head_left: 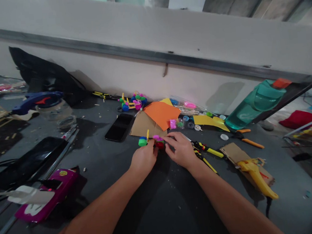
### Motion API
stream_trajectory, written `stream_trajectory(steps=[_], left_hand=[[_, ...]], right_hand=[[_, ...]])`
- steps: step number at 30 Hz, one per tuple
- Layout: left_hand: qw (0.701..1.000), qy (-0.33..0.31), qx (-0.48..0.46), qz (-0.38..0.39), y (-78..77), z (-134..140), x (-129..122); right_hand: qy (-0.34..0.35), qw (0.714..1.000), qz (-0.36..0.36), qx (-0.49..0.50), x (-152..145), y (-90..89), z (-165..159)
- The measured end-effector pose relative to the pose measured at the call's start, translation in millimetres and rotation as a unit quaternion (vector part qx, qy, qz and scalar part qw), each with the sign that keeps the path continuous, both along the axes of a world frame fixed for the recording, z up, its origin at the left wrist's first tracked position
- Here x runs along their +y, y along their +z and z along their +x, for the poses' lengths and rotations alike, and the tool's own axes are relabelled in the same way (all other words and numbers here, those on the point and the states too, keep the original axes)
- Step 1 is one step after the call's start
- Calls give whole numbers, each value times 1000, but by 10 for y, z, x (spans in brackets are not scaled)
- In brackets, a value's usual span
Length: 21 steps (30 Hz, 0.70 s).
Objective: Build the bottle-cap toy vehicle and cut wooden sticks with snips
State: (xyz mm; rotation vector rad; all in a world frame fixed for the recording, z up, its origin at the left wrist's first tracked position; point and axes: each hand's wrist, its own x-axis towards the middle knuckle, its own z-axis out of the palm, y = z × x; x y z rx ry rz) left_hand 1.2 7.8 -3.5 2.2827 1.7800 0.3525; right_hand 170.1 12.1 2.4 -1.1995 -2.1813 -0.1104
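A small craft toy with what look like bottle-cap wheels is between my hands, low over the dark table. It shows a green cap, a yellow upright stick, a pink part and a red cap. My left hand is closed around its near side and hides some of it. From the right, the thumb and forefinger of my right hand reach onto the pink and red end. Just beyond lie brown cardboard and an orange sheet.
Left are a black phone, a magenta power strip and a clear jar. A similar colourful toy stands behind. Right are pliers, orange-handled cutters, a yellow glue gun and a teal bottle. A wall borders the back.
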Motion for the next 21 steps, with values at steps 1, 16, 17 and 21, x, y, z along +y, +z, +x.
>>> stream_trajectory(steps=[1,16,17,21], left_hand=[[1000,-1,1,0,0,1,0],[996,-22,81,31,320,2,-206],[996,-28,80,28,315,5,-214],[994,-81,67,16,206,28,-201]], right_hand=[[1,1000,-2,2,1,1,-1],[1,986,-152,68,128,-156,-55],[6,986,-154,61,133,-164,-60],[1,985,-167,49,137,-198,-84]])
